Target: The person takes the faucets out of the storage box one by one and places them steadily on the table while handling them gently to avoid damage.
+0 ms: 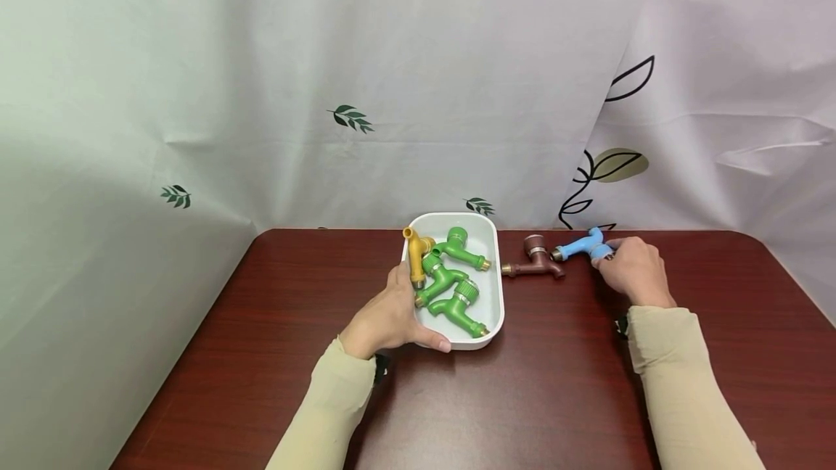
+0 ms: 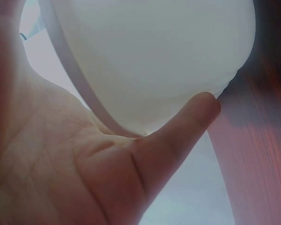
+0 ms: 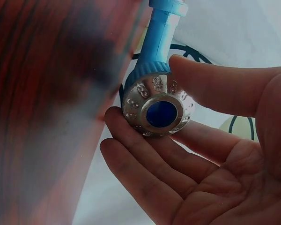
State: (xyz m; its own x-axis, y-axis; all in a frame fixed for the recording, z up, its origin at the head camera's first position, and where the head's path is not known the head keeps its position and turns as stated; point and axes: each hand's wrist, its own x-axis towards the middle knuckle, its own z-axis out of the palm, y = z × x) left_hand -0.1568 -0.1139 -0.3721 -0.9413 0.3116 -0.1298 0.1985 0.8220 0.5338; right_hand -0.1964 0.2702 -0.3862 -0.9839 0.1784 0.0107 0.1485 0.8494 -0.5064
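The left hand (image 1: pixel 385 319) grips the near-left corner of the white tray (image 1: pixel 480 299) on the desk (image 1: pixel 522 397). Beside the brown tap (image 1: pixel 537 261), the right hand (image 1: pixel 636 272) pinches the blue tap (image 1: pixel 583 245).

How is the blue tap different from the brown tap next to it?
Colour: the blue tap is light blue, while the brown tap is dark reddish brown. State: the right hand holds the blue tap at its knob end, while no hand touches the brown tap, which lies on the table. Both have a metal-looking end pointing left in the head view.
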